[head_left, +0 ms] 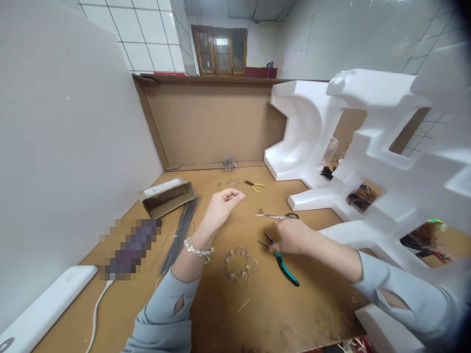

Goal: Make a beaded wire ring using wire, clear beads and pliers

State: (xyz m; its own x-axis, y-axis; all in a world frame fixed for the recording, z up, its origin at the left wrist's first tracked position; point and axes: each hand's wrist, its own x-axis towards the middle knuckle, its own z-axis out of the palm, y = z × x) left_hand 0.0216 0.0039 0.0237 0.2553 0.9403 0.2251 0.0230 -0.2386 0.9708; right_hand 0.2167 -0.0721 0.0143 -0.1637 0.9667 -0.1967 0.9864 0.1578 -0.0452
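My left hand (222, 205) hovers over the middle of the brown board with its fingers pinched together; what they hold is too small to make out. A beaded bracelet sits on that wrist. My right hand (290, 236) rests on the board, closed around green-handled pliers (285, 265) whose jaws point left. A wire ring with clear beads (239, 262) lies between my forearms. Small scissors (279, 215) lie just beyond my right hand.
Yellow-handled pliers (254, 185) and a tangle of wire (229, 163) lie farther back. A bundle of thin dark wires (182, 230) and a small cardboard box (167, 195) are at left. White foam blocks (368, 162) crowd the right; a cardboard wall (209, 117) stands behind.
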